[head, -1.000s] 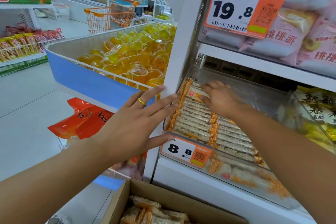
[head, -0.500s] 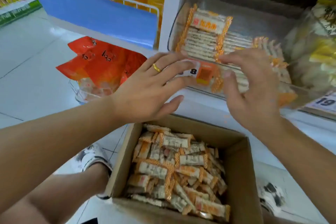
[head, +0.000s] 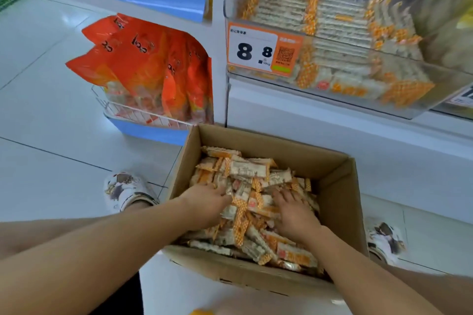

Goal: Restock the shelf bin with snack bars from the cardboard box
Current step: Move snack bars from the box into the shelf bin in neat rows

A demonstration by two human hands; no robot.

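Reaching into the cardboard box point(head: 354, 202), I had both hands down on the heap of snack bars point(head: 245, 169). The left hand point(head: 204, 203) lay on the left side of the pile, fingers sunk among the wrappers; the right hand point(head: 294, 212) lay on the right side, fingers spread flat and apart over the bars. Whether the left fingers had closed round anything I could not tell, since the wrappers hid the tips.

Handling judgement: the bars looked light, each in a thin crinkly film wrapper, probably slick and apt to slide off one another. The contents seemed stiff but crumbly, so squeezing hard risked breakage. Best hold, as I judged it, was a two-handed scoop from opposite sides, pressing a bundle lengthwise between the palms rather than pinching sealed ends.

Room and edges: the box stood on the floor just below the shelf bin point(head: 448, 79), with its far wall near the shelf base. The bin's clear front lip, carrying the price tag point(head: 258, 50), had to be cleared on the lift. Neat rows filled the bin's left and front; open space showed toward the back right. Orange bags point(head: 143, 64) hung to the left, well apart from the path.
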